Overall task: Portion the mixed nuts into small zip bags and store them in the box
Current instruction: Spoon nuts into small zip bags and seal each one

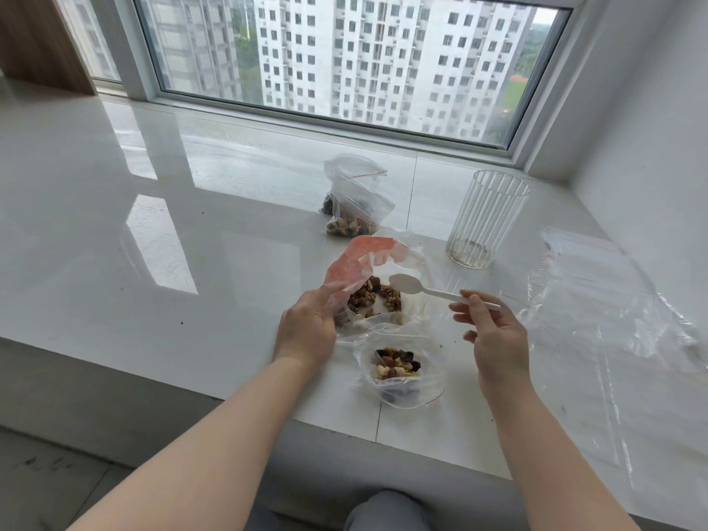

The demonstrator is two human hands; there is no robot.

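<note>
A wide white bench [153, 243] runs under the window [344, 59]. On its right side lies a spread of clear plastic sheets and flat bags [597, 300]. Far of centre stands a ribbed clear cup [486, 220], upright, with crumbs at its bottom. To its left, two filled zip bags [354, 203] lean against each other. In the middle, the big bag of mixed nuts [377, 297] lies open, its reddish top flap folded back. The left hand [306, 331] grips that bag's left edge. The right hand [494, 335] pinches the handle of a white plastic spoon [429, 289], whose bowl hangs over the nuts. Just near of the big bag sits a small zip bag [398, 371], open, with nuts inside.
</note>
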